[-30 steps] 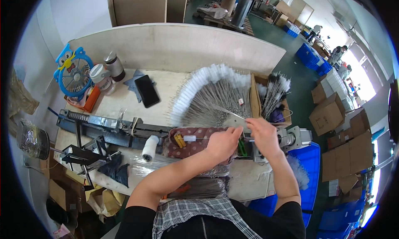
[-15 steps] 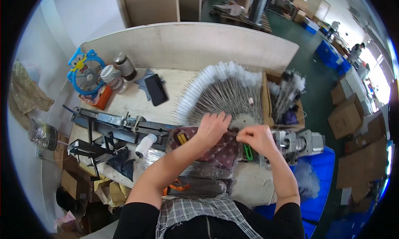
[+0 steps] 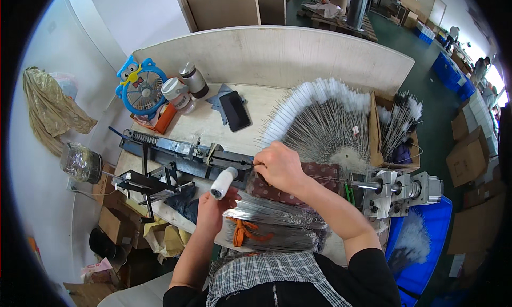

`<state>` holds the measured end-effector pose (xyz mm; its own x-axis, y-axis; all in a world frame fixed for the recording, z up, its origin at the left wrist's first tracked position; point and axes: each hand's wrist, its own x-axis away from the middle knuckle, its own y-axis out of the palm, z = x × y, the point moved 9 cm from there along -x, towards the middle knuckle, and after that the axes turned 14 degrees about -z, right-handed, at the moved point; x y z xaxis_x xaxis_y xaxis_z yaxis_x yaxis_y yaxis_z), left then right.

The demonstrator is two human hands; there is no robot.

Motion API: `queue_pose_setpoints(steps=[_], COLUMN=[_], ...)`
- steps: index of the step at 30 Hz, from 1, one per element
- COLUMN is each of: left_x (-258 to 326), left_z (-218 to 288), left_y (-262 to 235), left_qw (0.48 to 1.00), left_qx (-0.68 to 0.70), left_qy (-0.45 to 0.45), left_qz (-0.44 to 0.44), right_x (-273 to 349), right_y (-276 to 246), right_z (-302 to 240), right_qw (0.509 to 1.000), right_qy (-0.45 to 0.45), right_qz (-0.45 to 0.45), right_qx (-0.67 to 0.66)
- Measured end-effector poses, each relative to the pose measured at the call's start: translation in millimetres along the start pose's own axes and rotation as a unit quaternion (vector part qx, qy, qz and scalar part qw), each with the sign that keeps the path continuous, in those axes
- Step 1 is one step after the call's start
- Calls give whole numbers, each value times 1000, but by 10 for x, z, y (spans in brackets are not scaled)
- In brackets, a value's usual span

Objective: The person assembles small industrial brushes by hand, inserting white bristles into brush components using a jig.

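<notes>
Your left hand [image 3: 212, 211] curls at the near end of the white roll [image 3: 225, 181], grip unclear; your right hand [image 3: 279, 167] bends at the dark rail [image 3: 181, 149], hold hidden. Beside the rail, the roll seems light, soft; grasp mid-length.

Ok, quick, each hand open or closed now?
Left hand: at the white roll; grip can't be told.
Right hand: curled closed; anything held can't be told.
</notes>
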<state>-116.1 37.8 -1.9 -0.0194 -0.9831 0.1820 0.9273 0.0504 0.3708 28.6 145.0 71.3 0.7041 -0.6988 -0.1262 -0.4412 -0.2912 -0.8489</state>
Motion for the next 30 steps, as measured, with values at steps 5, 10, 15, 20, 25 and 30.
queue_pose_setpoints(steps=[5, 10, 15, 20, 25, 30], left_x=[-270, -451, -511, -440, -488, -305], left_z=[-258, -259, -628, -677, -370, -400], left_y=[284, 146, 42, 440, 380, -276], left_qw=[997, 883, 966, 988, 930, 967], left_qx=[9, -446, -248, 146, -356, -252], left_qy=[-63, -137, -37, -56, -55, 32], left_qz=[-42, -49, -64, -20, -72, -5], right_x=[-59, 46, 499, 839, 399, 627], right_y=[21, -62, -432, 154, 538, 423], right_z=[-110, -98, -213, 164, 461, 224], right_qw=[999, 999, 994, 998, 992, 997], right_qy=[18, 4, -32, 43, 123, 29], right_qz=[-18, -19, 94, -20, 35, -51], right_qx=[19, 30, 53, -32, -13, -53])
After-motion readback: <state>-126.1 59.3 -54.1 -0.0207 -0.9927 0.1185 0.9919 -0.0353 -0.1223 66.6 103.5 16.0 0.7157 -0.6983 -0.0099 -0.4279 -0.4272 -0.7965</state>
